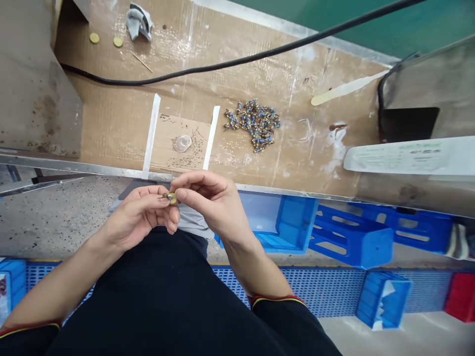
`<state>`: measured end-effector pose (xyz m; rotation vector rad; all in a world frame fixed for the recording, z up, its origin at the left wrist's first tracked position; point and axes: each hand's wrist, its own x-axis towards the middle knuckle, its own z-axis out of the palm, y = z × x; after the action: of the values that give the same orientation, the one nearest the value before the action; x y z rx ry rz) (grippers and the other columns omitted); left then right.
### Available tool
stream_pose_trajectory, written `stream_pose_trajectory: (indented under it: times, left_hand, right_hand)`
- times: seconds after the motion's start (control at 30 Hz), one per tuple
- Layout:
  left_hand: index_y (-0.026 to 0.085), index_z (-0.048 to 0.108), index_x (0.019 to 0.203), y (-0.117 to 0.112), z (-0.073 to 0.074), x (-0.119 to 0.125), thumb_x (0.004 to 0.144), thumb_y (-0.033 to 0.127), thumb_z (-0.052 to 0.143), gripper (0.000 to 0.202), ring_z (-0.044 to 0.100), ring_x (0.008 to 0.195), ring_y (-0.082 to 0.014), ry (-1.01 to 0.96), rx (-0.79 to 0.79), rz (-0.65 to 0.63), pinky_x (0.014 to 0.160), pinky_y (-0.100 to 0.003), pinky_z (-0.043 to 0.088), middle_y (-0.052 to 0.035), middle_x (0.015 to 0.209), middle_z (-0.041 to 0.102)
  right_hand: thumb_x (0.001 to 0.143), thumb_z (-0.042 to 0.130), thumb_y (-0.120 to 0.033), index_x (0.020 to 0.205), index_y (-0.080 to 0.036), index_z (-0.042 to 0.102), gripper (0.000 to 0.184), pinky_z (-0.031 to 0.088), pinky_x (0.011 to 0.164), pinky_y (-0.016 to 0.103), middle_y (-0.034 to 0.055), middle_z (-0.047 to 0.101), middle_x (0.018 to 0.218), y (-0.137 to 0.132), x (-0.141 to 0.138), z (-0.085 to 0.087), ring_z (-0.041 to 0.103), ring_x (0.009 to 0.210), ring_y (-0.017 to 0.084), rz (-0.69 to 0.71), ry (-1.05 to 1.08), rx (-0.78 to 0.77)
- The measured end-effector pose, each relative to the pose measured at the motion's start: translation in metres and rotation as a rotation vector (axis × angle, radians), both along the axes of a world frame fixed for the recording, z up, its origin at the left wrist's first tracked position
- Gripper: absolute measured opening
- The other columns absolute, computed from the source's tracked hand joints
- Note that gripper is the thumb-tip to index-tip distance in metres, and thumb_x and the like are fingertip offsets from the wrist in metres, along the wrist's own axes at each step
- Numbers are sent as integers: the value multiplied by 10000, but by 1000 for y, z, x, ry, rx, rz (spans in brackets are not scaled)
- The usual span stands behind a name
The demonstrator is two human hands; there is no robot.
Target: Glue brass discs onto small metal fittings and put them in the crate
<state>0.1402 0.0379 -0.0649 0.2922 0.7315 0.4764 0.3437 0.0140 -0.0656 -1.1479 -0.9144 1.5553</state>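
A small round brass-coloured part point(172, 198) is pinched between both hands, over the lap in dark clothing. The left hand point(143, 217) has thumb and forefinger closed tight on the part's left side, where a dark stub pokes out, and its other fingers are curled under. The right hand point(213, 205) closes on the part from the other side, thumb and forefinger tips pressed onto it. Neither hand shows any gap in its hold.

A loose pile of small blue-and-brass fittings point(254, 123) lies on the cardboard-covered bench point(111, 128). The held part is well apart from that pile, nearer the person and to its left, just off the bench's metal front edge.

Left of the pile are two white tape strips point(151, 136), with a clear round disc point(182, 143) lying between them. Beyond the pile, a black cable point(237, 62) runs across the bench. To the pile's right and a little farther back lies a pale flat wooden stick point(345, 89). Far to the pile's left and back sit a crumpled grey rag point(139, 22) and two flat brass discs point(94, 37).

To the right of the pile, near the bench edge, lies a white printed sheet point(408, 155). Nearer the person than the pile, below the bench edge, stand blue plastic bins point(297, 227), with a red bin point(462, 296) farthest to the right.
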Motion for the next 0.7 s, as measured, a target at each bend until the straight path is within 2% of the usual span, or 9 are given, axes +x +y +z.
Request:
stream_pose_trajectory:
  times: [0.23, 0.53, 0.7]
  left_hand:
    - [119, 833, 908, -2, 0, 4, 935, 242, 908, 146, 785, 619, -176, -108, -130, 3, 642, -253, 696, -86, 742, 822]
    - [106, 883, 901, -4, 4, 8, 899, 196, 940, 106, 807, 634, -176, -137, -196, 53, 639, -252, 710, -79, 786, 845]
    - [120, 866, 864, -4, 6, 11, 868, 197, 970, 130, 782, 589, -163, -106, -188, 77, 589, -224, 679, -55, 723, 811]
  right_hand:
    - [918, 1006, -358, 1017, -275, 893, 172, 695, 822, 277, -14, 859, 934, -3, -4, -3, 807, 860, 148, -64, 92, -121]
    - [935, 994, -401, 1024, -267, 883, 195, 698, 803, 283, -14, 857, 934, -3, -6, -1, 807, 846, 148, -81, 115, -99]
    - [959, 972, -429, 1053, -252, 867, 226, 705, 817, 299, -8, 855, 939, -5, -9, 1, 815, 856, 158, -73, 85, -74]
